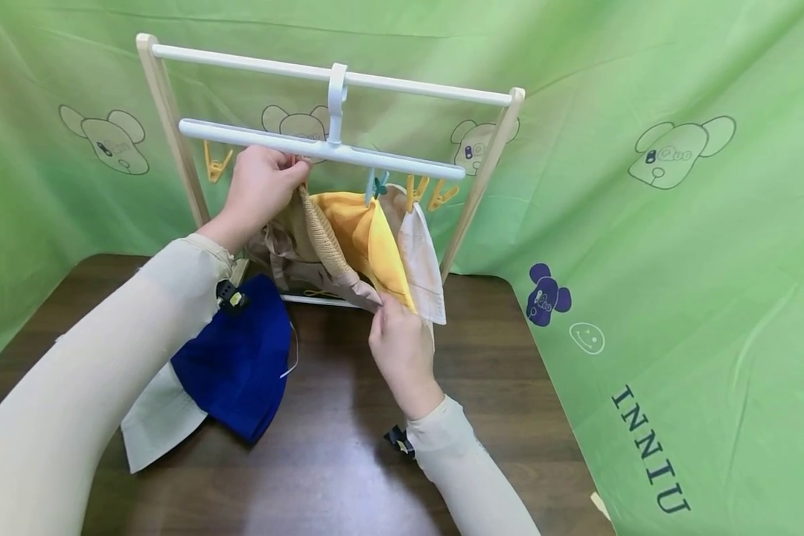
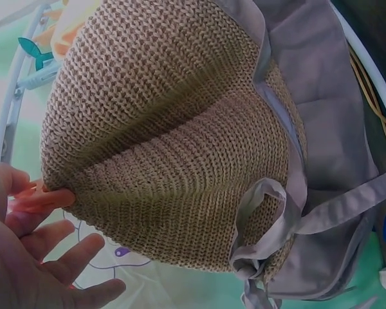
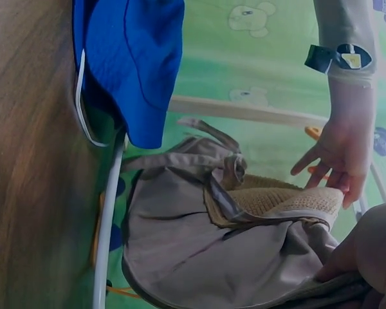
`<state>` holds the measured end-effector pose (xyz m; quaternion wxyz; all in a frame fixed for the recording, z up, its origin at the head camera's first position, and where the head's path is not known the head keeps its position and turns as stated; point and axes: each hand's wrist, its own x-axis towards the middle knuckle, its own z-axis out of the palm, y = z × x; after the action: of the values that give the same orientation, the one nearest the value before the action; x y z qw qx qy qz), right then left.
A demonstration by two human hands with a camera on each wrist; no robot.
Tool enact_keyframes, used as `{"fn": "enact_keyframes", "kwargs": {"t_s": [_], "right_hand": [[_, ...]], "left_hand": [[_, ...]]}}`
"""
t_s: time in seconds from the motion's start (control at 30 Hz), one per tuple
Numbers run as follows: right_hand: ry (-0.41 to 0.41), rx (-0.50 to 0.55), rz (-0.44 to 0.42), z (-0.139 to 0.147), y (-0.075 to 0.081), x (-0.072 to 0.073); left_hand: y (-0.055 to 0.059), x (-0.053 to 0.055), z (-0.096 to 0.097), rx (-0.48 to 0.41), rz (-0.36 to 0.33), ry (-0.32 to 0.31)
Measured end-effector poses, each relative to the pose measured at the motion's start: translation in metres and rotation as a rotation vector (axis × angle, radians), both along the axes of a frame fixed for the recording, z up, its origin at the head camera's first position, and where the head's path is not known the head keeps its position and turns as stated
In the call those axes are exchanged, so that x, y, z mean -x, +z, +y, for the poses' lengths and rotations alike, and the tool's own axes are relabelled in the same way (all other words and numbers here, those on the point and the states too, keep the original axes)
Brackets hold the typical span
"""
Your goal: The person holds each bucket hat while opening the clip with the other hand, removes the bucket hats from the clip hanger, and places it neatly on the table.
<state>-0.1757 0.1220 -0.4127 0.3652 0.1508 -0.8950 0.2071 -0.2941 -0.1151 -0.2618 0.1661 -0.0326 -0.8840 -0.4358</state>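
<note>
A sun hat with a tan knitted crown and a mauve-grey cloth brim hangs under a white hanger. My left hand is up at the hanger bar, pinching an orange clothespin between thumb and finger; its jaws bite the tip of the knitted crown. Lower down, my right hand grips the edge of the hat's brim. Cloth ties dangle in loops from the hat. Just behind my right hand hang a yellow hat and a pale hat.
The hanger hooks over the top rod of a wooden-sided rack. A loose yellow clip hangs at the left, more clips at the right. A blue and white hat lies on the dark wooden table, beneath my left forearm.
</note>
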Motion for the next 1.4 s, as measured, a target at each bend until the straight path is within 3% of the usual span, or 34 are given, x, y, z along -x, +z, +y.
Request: {"fn": "enact_keyframes", "kwargs": {"t_s": [0.5, 0.9, 1.4], "right_hand": [[0.052, -0.021, -0.039, -0.0103, -0.0086, -0.0044], [0.039, -0.022, -0.025, -0.0089, -0.0072, -0.0033], [-0.021, -0.048, -0.032, -0.0008, -0.0055, -0.0016]], "left_hand": [[-0.0055, 0.0014, 0.0041, -0.043, 0.008, 0.013], [-0.0023, 0.0029, 0.003, -0.049, 0.021, 0.027], [-0.0005, -0.0034, 0.0027, -0.038, 0.006, -0.01]]}}
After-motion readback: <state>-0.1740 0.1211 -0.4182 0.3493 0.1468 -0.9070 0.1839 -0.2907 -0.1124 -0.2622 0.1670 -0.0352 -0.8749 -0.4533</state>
